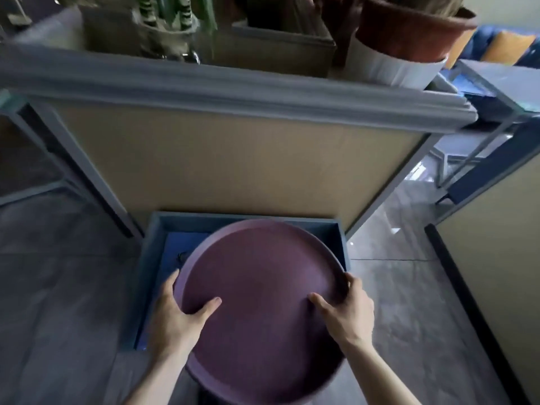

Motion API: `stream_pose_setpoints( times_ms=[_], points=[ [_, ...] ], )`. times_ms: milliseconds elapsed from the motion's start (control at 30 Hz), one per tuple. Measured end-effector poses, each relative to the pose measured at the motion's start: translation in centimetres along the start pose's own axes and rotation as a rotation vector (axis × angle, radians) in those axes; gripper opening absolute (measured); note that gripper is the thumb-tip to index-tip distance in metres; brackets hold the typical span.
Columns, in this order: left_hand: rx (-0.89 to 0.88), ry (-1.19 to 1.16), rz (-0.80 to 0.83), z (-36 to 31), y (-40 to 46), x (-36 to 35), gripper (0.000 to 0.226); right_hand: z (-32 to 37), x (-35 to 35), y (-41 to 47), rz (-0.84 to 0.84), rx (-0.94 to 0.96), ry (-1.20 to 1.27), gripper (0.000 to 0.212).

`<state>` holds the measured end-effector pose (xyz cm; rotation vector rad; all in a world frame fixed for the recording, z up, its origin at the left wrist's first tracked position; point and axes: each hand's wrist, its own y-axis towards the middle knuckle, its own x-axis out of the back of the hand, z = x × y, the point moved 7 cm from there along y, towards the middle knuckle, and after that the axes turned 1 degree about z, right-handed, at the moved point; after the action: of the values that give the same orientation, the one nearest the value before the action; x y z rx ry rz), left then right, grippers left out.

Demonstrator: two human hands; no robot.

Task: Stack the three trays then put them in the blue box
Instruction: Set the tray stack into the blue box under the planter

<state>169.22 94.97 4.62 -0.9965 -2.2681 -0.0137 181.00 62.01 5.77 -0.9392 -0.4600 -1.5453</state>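
Both my hands are on the purple round tray (pixel 263 302): left hand (pixel 175 320) clamps the left rim, thumb lying on the inner face, fingers wrapped under; right hand (pixel 344 314) clamps the right rim the same way, thumb inside, fingers curled over the edge. I count one tray surface for sure; a darker lip shows below the near edge, but I can't tell whether that's more trays stacked under it, so the count of three is unconfirmed from here. The tray sits tilted, far edge over the blue box (pixel 157 258), near edge overhanging the box toward me. One blue box, open-topped, on the grey floor (pixel 58 287), against the beige panel (pixel 233 159) of a grey-framed table (pixel 233 92). On the table: two nested pots, brown pot (pixel 409 27) in white pot (pixel 388 68), plus one cardboard box (pixel 277 51). Frame is motion-blurred.
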Motion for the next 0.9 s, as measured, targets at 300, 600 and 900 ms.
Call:
stream_pose_setpoints(
  times_ms=[300, 600, 900],
  points=[
    [0.049, 0.093, 0.012, 4.4, 4.0, -3.1, 0.103, -1.8, -5.6, 2.0, 0.032, -0.074, -0.079, 0.094],
    [0.113, 0.232, -0.020, 6.0, 5.4, -4.6, 0.095, -2.7, -7.5, 2.7, 0.051, -0.089, -0.197, 0.085],
    [0.074, 0.332, -0.051, 5.5, 5.3, -5.0, 0.097, -2.8, -8.0, 3.2, 0.075, -0.112, -0.233, 0.082]
  ],
)
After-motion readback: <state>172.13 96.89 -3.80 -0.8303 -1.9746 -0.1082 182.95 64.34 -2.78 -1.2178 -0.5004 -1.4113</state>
